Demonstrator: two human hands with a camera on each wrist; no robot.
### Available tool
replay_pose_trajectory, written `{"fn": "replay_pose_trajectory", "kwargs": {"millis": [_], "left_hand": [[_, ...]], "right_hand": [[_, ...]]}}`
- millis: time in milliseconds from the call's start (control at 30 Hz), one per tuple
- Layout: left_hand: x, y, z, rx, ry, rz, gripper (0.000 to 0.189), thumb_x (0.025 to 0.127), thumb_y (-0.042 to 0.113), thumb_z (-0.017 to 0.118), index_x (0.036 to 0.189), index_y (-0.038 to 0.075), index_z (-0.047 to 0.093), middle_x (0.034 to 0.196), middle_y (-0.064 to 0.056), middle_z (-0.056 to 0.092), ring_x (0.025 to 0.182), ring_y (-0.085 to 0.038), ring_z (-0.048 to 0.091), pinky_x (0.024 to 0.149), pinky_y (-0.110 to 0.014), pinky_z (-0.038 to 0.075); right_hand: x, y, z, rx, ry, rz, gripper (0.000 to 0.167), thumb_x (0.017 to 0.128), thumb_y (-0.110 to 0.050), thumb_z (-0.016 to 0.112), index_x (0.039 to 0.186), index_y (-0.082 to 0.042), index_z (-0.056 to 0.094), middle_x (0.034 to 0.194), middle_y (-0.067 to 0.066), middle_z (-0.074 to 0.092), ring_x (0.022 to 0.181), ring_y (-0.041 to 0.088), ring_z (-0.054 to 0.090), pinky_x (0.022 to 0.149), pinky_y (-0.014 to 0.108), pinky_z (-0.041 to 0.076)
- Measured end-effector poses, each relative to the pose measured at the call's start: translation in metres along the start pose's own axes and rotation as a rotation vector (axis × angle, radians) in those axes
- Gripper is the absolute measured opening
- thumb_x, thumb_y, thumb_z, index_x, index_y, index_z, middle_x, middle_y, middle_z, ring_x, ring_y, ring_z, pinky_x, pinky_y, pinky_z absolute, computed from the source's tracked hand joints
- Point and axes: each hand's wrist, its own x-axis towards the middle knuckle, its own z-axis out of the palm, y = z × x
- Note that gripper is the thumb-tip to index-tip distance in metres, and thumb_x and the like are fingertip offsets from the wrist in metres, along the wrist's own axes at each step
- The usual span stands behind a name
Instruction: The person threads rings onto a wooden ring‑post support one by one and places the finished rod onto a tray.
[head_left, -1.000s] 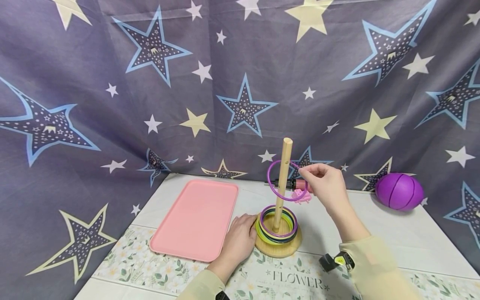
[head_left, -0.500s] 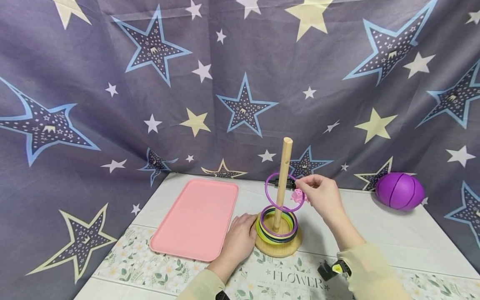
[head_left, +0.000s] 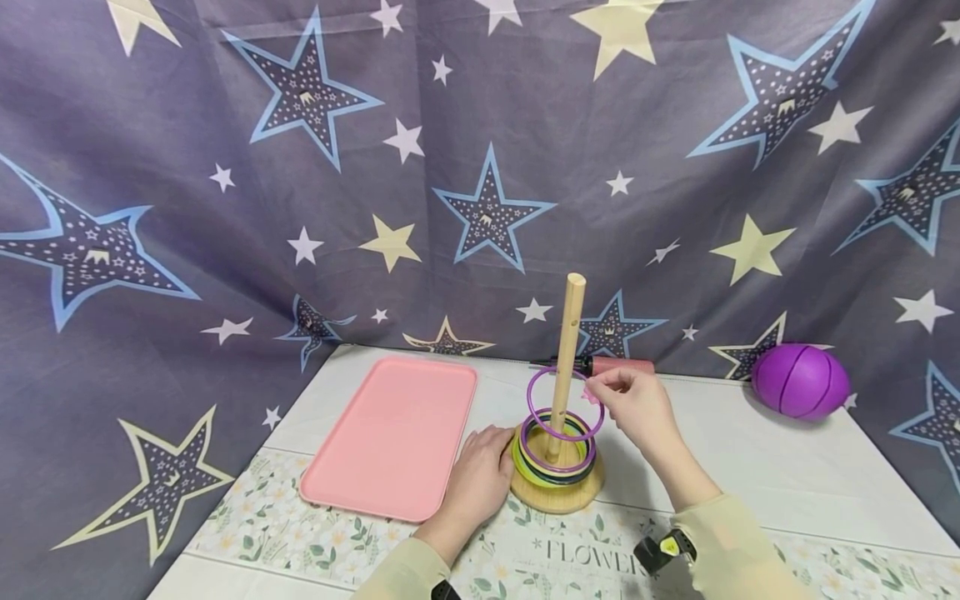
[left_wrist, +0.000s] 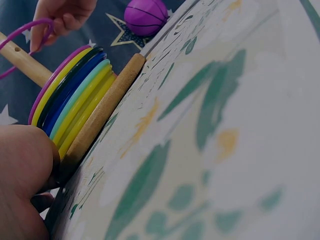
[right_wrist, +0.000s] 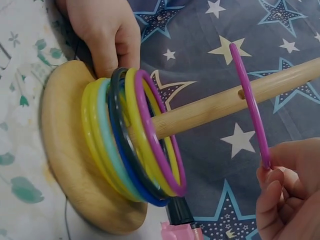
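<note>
A wooden peg stand (head_left: pixel 572 333) stands upright on its round base (head_left: pixel 555 500). Several coloured rings (right_wrist: pixel 120 140) are stacked low around the peg, with a purple ring (right_wrist: pixel 145 115) uppermost. My right hand (head_left: pixel 637 408) pinches another purple ring (right_wrist: pixel 252 107) by its right edge, between thumb and fingertips. This ring is tilted and encircles the peg just above the stack. My left hand (head_left: pixel 477 475) holds the left edge of the base, close beside the rings; in the left wrist view its fingertips are partly hidden.
Left of the stand lies a pink tray (head_left: pixel 390 442). Behind the peg are a hand pump (head_left: pixel 622 365) and a small pink object (head_left: pixel 590 397), partly covered by my right hand. A purple ball (head_left: pixel 800 381) sits at the far right, before the starry curtain (head_left: pixel 487 92).
My right hand has come down along the peg with the purple ring, moving slightly left, so the ring now hangs closer to the stack. The left hand and stand stay in place.
</note>
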Motion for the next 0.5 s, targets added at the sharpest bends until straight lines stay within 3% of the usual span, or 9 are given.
{"fn": "replay_pose_trajectory", "kwargs": {"millis": [233, 500], "left_hand": [[0.001, 0.0, 0.001, 0.006, -0.003, -0.001, 0.037, 0.109, 0.007, 0.063, 0.144, 0.0, 0.069, 0.14, -0.014, 0.072, 0.147, -0.039, 0.056, 0.132, -0.061, 0.031], [0.001, -0.001, 0.001, 0.009, -0.003, 0.004, 0.037, 0.11, 0.009, 0.063, 0.145, 0.0, 0.069, 0.141, -0.014, 0.071, 0.147, -0.04, 0.056, 0.132, -0.06, 0.031]], "right_hand": [[-0.005, 0.006, 0.004, -0.012, -0.015, -0.006, 0.02, 0.102, -0.023, 0.08, 0.099, -0.002, 0.081, 0.069, -0.001, 0.063, 0.057, 0.013, 0.055, 0.047, 0.025, 0.047], [-0.009, 0.017, 0.011, -0.058, -0.024, -0.035, 0.012, 0.099, -0.017, 0.08, 0.094, -0.006, 0.082, 0.071, -0.002, 0.064, 0.064, 0.015, 0.057, 0.054, 0.026, 0.045]]}}
